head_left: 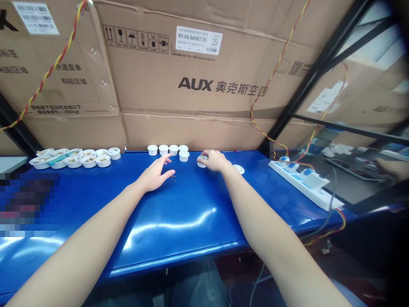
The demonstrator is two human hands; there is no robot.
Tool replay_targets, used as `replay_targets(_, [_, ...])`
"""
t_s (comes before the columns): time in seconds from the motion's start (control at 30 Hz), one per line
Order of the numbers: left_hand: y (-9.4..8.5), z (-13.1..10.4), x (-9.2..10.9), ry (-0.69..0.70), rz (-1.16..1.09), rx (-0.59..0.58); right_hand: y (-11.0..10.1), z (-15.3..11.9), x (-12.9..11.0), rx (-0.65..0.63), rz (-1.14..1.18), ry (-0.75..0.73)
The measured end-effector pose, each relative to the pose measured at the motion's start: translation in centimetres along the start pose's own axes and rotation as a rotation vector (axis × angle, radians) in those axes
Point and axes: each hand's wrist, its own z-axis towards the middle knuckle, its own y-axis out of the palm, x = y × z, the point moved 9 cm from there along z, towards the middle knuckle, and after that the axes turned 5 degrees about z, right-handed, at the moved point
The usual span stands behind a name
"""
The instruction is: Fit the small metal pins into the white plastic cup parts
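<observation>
My right hand point(214, 160) is closed around a small white cup point(202, 161) at the back of the blue table point(179, 230). Over the table to the left, my left hand point(156, 174) has its fingers apart and holds nothing. A few tiny dark pieces point(174, 177) lie beside its thumb. Just behind it stand several small white cups point(152, 150), with one cup point(184, 156) a little in front of the others. Partly behind my right wrist is a white round piece point(238, 169).
Several white cups with small contents point(90, 161) stand at the back left, a teal tool point(60, 158) across them. A white power strip point(303, 183) lies on the right. Cardboard boxes point(191, 102) wall the back; twisted wires point(47, 74) hang in front.
</observation>
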Motion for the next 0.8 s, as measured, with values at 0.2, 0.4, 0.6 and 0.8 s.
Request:
replay_targets(0.2, [-0.5, 0.4, -0.5, -0.021, 0.121, 0.063, -1.2, -1.1, -4.9, 0.234, -0.100, -0.210])
replay_targets(0.4, [-0.6, 0.5, -1.2, -0.067, 0.153, 0.095, 2.2, -1.6, -9.1, 0.097, -0.143, -0.332])
replay_targets(0.6, [-0.5, 0.5, -1.3, -0.065, 0.174, 0.089, 1.8, -3.0, -10.1, -0.014, 0.264, -0.548])
replay_targets(0.8, [0.2, 0.4, -1.5, -0.073, 0.216, 0.019, 1.6, -4.3, -11.4, -0.167, 0.291, -0.591])
